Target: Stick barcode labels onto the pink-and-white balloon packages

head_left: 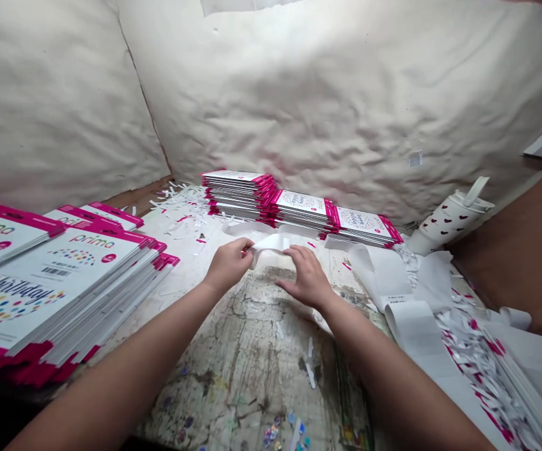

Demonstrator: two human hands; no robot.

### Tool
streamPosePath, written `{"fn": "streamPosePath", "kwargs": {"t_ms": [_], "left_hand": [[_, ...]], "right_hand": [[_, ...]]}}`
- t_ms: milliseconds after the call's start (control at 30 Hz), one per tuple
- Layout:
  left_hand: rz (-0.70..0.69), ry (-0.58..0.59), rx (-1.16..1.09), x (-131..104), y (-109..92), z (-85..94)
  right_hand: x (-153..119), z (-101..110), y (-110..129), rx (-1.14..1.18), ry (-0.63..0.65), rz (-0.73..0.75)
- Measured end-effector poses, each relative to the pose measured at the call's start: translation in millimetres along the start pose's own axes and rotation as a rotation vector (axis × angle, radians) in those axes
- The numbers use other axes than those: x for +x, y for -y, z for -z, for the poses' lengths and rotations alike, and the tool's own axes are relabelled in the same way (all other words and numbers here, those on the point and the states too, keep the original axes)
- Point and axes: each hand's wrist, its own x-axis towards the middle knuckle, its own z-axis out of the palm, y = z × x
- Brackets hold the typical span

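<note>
A white paper strip (271, 242) is pinched between the thumb and fingers of my left hand (230, 263), above the middle of the worn table (233, 351). My right hand (309, 277) is at the strip's other end, its thumb spread away from the fingers. Its fingertips reach the strip's edge, and I cannot tell whether they press on it. Just behind my hands stand stacks of flat white and pink printed packs, a tall stack (238, 191) and two lower ones (301, 203) to its right.
More packs (78, 257) marked "prima" are piled at the left. On the right, a long white label strip (409, 319) curls beside shredded paper (477, 357). A white tumbler with hearts (449, 219) leans by the back wall. Paper scraps (181, 203) and shiny confetti (273, 432) lie scattered.
</note>
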Motion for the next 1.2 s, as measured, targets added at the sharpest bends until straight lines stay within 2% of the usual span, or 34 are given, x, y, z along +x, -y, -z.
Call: {"fn": "streamPosePath", "kwargs": {"t_ms": [133, 267, 367, 467, 600, 667, 733, 800, 833, 900, 967, 1033, 1067, 1133, 1200], "left_hand": [[0.143, 0.073, -0.380, -28.1, -15.2, -16.5], [0.332, 0.133, -0.683, -40.8, -18.8, -22.7], [0.471, 0.010, -0.855, -37.8, -13.7, -19.4], [0.569, -0.139, -0.977, -35.0, -6.3, -12.0], [0.640, -0.207, -1.057, -47.7, 4.7, 4.8], [0.647, -0.221, -1.019, -60.7, 13.9, 15.5], [0.632, -0.158, -0.873, -75.4, 24.9, 24.2], [0.576, -0.016, -0.676, -88.9, 34.2, 27.1], [0.531, 0.058, -0.590, -94.3, 37.2, 25.9], [0.410, 0.138, -0.453, -101.3, 40.0, 19.6], [0.295, 0.135, -0.325, -103.7, 41.1, 11.8], [0.220, 0.097, -0.208, -104.0, 43.9, 6.6], [0.199, 0.085, -0.164, -104.2, 46.3, 5.7], [0.175, 0.079, -0.097, -105.5, 52.3, 6.3], [0.160, 0.064, -0.024, -107.9, 57.7, 8.7]], "right_hand": [[-10.3, 4.0, 6.8, -0.269, -0.162, 0.246], [-14.9, 17.3, 10.5, -0.294, -0.231, 0.413], [-31.8, 35.0, 15.7, -0.276, -0.217, 0.509], [-60.6, 53.6, 18.4, -0.257, -0.159, 0.539], [-106.5, 69.3, 9.1, -0.199, -0.038, 0.576], [-128.2, 73.9, -1.5, -0.162, 0.010, 0.552], [-142.7, 79.6, -13.8, -0.115, 0.089, 0.474], [-141.0, 87.7, -25.5, -0.013, 0.247, 0.367], [-131.5, 91.9, -30.7, 0.060, 0.334, 0.313], [-93.3, 97.5, -40.2, 0.182, 0.444, 0.215], [-34.2, 95.6, -49.6, 0.124, 0.333, 0.129], [33.0, 85.6, -59.8, -0.113, 0.217, 0.031], [64.9, 78.7, -65.2, -0.212, 0.200, -0.027], [117.9, 64.2, -76.2, -0.270, 0.174, -0.074], [153.0, 52.5, -86.8, -0.294, 0.193, -0.100]]}}
